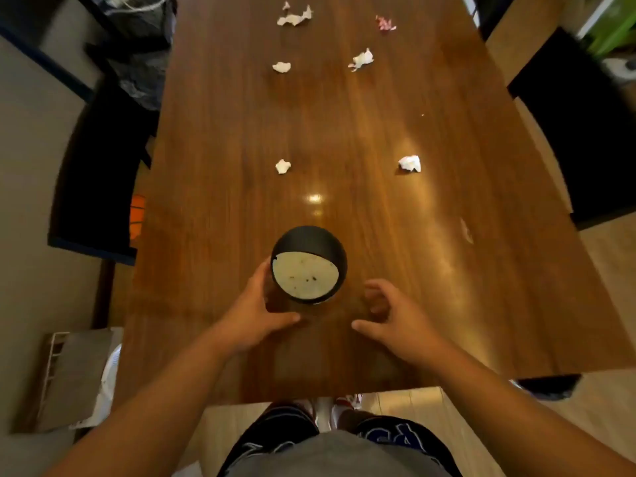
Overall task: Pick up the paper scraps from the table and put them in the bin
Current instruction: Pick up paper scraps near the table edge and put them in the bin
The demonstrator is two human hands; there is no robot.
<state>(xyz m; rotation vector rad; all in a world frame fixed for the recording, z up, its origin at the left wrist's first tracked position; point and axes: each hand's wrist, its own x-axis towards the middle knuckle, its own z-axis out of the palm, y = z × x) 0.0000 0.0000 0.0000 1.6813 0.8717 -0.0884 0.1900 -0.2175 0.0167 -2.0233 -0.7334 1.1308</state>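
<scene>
A small round black bin point(308, 242) with a pale bottom stands on the wooden table point(213, 208) near its front edge. My left hand point(256, 308) cups the bin's left side, its fingers touching the wall. To the right of the bin my right hand point(395, 318) hovers with curled, parted fingers and holds nothing. Several crumpled paper scraps lie farther up the table: a near left scrap point(283, 166), a near right scrap point(410, 163), a middle left scrap point(281, 67), a middle right scrap point(362, 59), a far white scrap point(295, 17) and a pinkish scrap point(385, 23).
Dark chairs stand along the table's left side point(96, 187) and right side point(578, 132). A dark bag point(137, 67) sits at the far left. A slatted crate point(69, 376) rests on the floor at lower left.
</scene>
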